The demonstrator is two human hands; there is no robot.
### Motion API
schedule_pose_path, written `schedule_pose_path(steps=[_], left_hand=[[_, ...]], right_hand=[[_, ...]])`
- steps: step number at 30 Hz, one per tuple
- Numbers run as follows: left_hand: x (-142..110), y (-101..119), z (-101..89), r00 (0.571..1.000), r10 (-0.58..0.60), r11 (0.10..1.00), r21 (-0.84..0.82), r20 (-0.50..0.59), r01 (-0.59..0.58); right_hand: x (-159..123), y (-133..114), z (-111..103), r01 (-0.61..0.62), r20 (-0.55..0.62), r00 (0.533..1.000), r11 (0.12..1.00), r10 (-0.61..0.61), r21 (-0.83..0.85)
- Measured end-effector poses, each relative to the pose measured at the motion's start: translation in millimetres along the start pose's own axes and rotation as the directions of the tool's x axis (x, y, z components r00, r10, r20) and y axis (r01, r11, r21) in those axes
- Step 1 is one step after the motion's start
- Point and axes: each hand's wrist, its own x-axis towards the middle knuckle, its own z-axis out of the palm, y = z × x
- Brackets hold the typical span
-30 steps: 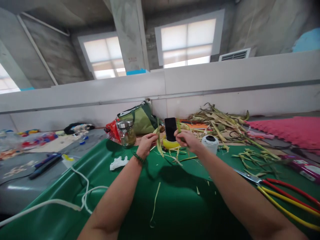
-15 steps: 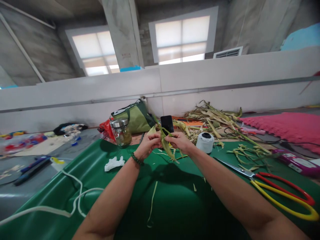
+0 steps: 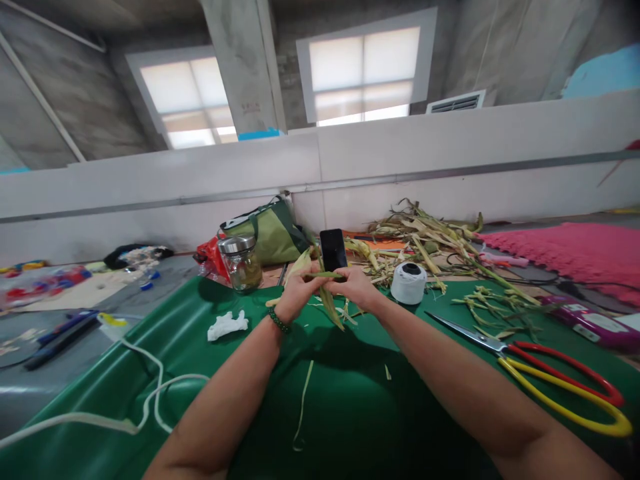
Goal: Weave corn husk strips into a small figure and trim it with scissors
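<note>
Both hands meet above the green mat (image 3: 350, 393), pinching pale green corn husk (image 3: 330, 308) between them. My left hand (image 3: 299, 293), with a dark beaded bracelet at the wrist, has its fingers closed on the husk. From the other side my right hand (image 3: 356, 288) grips a narrow green strip of it, fingertips close to the left ones. One husk end hangs down below the hands, and more leaf stands up behind the left fingers. Just behind the hands a black phone (image 3: 333, 249) stands upright. A thin husk strip (image 3: 304, 403) lies on the mat nearer me.
Right of my hands are a white thread spool (image 3: 409, 283) and large scissors (image 3: 500, 347) with red and yellow handles. Dried husks (image 3: 425, 230) are heaped behind. A glass jar (image 3: 245, 267), a green bag (image 3: 277, 233), crumpled white tissue (image 3: 228, 325) and a white cord (image 3: 160, 373) lie left.
My hands have drawn closer together, and the green strip between them now lies nearly level across the fingertips. The hanging husk end has shifted slightly left.
</note>
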Motion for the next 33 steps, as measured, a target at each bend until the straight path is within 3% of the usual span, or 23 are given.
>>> schedule_pose_path(steps=[3, 5, 7, 11, 13, 15, 18, 21, 22, 23, 24, 25, 27, 30, 33], left_hand=[[5, -2, -3.4, 0.998, 0.009, 0.997, -0.080, -0.064, -0.014], [10, -1, -12.6, 0.980, -0.009, 0.978, -0.207, -0.200, -0.033], [16, 2, -27.3, 0.933, -0.021, 0.947, -0.307, -0.359, -0.097], [23, 16, -69.0, 0.787, -0.063, 0.883, -0.402, -0.614, -0.243], [23, 25, -89.2, 0.728, -0.087, 0.864, -0.415, -0.680, -0.285], [21, 32, -101.4, 0.709, -0.108, 0.857, -0.426, -0.697, -0.288], [18, 35, -93.3, 0.767, -0.135, 0.865, -0.452, -0.627, -0.217], [13, 27, -56.6, 0.879, -0.148, 0.895, -0.439, -0.453, -0.076], [11, 22, -42.4, 0.916, -0.140, 0.917, -0.397, -0.377, -0.023], [9, 16, -29.4, 0.976, -0.099, 0.969, -0.241, -0.195, 0.050], [7, 11, -18.6, 0.994, -0.095, 0.991, -0.098, -0.051, 0.090], [5, 6, -10.5, 0.993, -0.101, 0.995, -0.017, 0.054, 0.102], [3, -2, -3.0, 0.984, -0.096, 0.995, 0.050, 0.152, 0.090], [2, -6, -6.0, 0.981, -0.079, 0.997, 0.040, 0.177, 0.073], [3, -4, -11.0, 0.981, -0.047, 0.998, 0.057, 0.190, 0.037]], right_hand=[[-1, -4, -3, 0.004, 0.046, 0.999, 1.000, -0.005, 0.023], [-1, -6, -7, 0.011, 0.057, 0.998, 0.999, -0.013, 0.033], [0, -7, -10, 0.020, 0.059, 0.998, 0.999, -0.022, 0.035], [1, -6, -15, 0.040, 0.056, 0.997, 0.997, -0.044, 0.071], [2, -6, -17, 0.057, 0.049, 0.997, 0.989, -0.065, 0.134], [2, -7, -20, 0.077, 0.035, 0.996, 0.976, -0.086, 0.204], [4, -7, -21, 0.122, -0.022, 0.992, 0.972, -0.120, 0.198], [5, -4, -19, 0.187, -0.110, 0.975, 0.981, -0.192, -0.051], [5, -3, -17, 0.203, -0.130, 0.966, 0.969, -0.222, -0.142], [5, -2, -15, 0.213, -0.142, 0.959, 0.954, -0.246, -0.213], [5, -1, -14, 0.219, -0.148, 0.954, 0.941, -0.262, -0.257], [5, 0, -13, 0.224, -0.149, 0.950, 0.933, -0.274, -0.283], [5, 1, -11, 0.227, -0.142, 0.949, 0.922, -0.282, -0.315], [5, 2, -13, 0.219, -0.121, 0.954, 0.917, -0.273, -0.334], [7, 3, -15, 0.194, -0.062, 0.974, 0.948, -0.216, -0.253]])
